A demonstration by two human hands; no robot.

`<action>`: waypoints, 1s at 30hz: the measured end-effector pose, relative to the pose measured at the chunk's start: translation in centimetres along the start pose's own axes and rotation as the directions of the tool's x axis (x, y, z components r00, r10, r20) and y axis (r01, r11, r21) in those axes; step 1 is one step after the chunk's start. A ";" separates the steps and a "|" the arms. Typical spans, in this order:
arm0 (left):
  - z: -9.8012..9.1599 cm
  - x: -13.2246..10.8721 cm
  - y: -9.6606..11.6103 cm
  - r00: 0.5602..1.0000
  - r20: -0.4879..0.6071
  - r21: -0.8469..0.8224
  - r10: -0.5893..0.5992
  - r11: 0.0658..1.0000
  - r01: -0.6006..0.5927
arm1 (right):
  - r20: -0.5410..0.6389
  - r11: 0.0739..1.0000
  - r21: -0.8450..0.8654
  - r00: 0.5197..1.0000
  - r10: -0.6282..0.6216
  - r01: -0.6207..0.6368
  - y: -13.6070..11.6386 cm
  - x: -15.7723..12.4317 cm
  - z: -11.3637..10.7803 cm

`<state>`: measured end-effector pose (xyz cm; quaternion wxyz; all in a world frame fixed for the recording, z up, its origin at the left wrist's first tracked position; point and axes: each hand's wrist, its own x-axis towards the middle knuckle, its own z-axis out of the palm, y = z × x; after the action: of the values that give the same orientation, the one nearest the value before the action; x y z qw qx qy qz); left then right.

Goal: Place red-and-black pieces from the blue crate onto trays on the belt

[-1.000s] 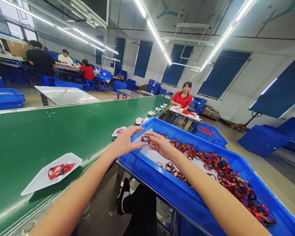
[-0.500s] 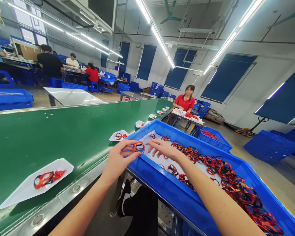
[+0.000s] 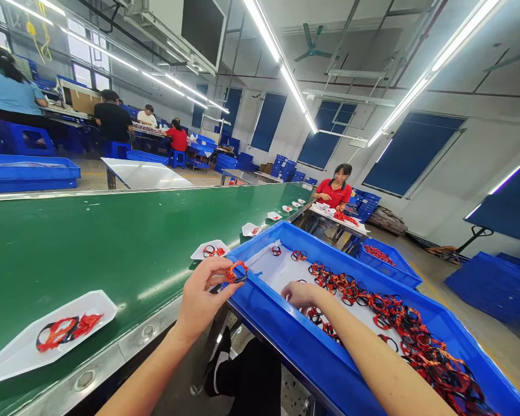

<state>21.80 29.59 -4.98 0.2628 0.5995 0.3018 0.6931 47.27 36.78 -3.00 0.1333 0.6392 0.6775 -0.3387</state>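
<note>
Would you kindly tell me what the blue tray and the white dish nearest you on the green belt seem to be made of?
The blue tray looks like moulded plastic: glossy, with smooth one-piece walls and a rounded rim. The white dish seems to be thin, smooth plastic or possibly coated card, with sharp corners; its look leaves that open.

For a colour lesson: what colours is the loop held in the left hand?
Red-orange and black on the loop, clearest in the head view.

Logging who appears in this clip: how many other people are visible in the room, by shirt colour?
Red shirts: 2
Black shirt: 1
White shirt: 1
Light blue shirt: 1
Total: 5
</note>
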 end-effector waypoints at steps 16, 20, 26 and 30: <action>-0.4 -0.5 -1.1 0.977 -0.016 0.176 0.213 0.963 -0.207 | -0.068 0.995 -0.055 0.994 -0.089 0.085 -0.1 0.4 0.0; -0.2 -0.4 -0.8 0.991 -0.113 -0.107 -0.068 0.993 0.056 | -0.072 0.994 -0.046 0.992 -0.105 0.102 0.1 0.5 0.0; -0.7 0.6 0.2 0.669 0.085 -0.821 -0.739 0.328 0.467 | -0.091 0.992 -0.041 0.988 -0.125 0.122 0.2 0.7 0.2; -1.2 0.9 0.6 0.529 0.277 -0.895 -0.802 -0.015 0.445 | -0.089 0.991 -0.045 0.988 -0.127 0.123 0.2 0.7 0.3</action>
<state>20.50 29.75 -4.03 0.7746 0.0144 0.1438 0.6157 47.27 37.13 -3.74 0.0933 0.6076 0.7281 -0.3035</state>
